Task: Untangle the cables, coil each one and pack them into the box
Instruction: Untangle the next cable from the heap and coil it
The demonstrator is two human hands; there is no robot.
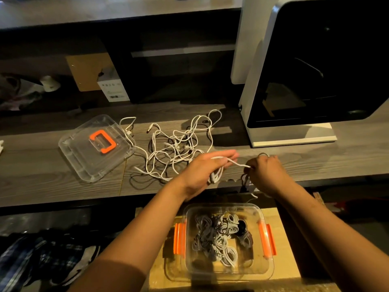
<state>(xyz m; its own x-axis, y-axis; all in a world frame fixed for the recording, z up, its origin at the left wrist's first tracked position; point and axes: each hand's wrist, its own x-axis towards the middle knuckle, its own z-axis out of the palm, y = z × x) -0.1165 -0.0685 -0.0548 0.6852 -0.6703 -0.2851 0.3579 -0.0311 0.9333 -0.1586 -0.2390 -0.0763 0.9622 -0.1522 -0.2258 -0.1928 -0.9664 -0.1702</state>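
Judging from how things lie, the job looks past halfway but not finished. At far left on the wooden desk (52, 165) the clear lid (95, 147) with its orange handle (102, 142) lies flat, set aside. Just right of it, touching its near corner, a tangle of white cables (176, 148) still sprawls loose, with at least one dark cable threaded under it; all of that remains to be separated and coiled.

Further right the left hand (207, 171) is closed around a small bundle of white loops (215, 175), and a white strand (237, 163) runs from it across to the right hand (266, 171), whose fingertips are pinched on that strand; a dark cable also dangles below this hand. This reads as a coil being wound, partly done.

Below the desk edge, on a cardboard surface (288, 260), sits the clear box (270, 268) with orange latches (179, 239), holding several coiled grey-white cables (212, 239) and a dark one at its right. It still has room left.
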